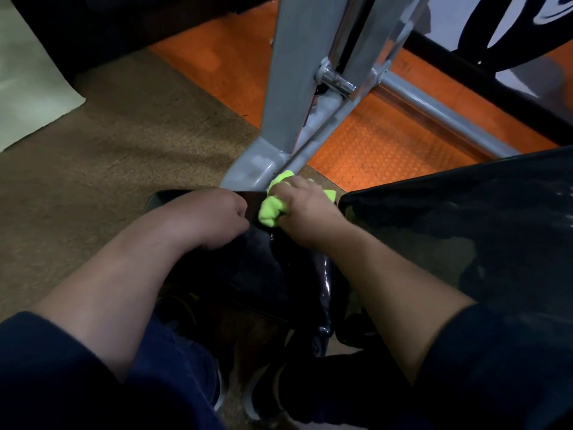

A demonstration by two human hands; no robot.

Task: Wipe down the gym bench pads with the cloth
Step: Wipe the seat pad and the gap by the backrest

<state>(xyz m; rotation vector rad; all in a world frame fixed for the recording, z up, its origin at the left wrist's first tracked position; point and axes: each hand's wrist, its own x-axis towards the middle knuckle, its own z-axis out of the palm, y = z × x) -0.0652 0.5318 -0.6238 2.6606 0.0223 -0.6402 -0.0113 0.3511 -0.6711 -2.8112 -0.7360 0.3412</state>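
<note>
A small black seat pad (263,268) lies in the middle of the view, glossy and dark. My right hand (305,209) grips a bunched lime-green cloth (270,209) and presses it on the pad's far end. My left hand (210,218) lies on the pad's far left part with its fingers curled over the edge beside the cloth. A larger black back pad (465,231) slopes up at the right, apart from both hands.
The grey steel frame (294,97) of the bench rises just beyond the hands, with a chrome pivot (336,82) and a crossbar (434,110) running right. Orange studded floor mat (381,147) lies behind, brown carpet (108,156) at left. My shoes show below.
</note>
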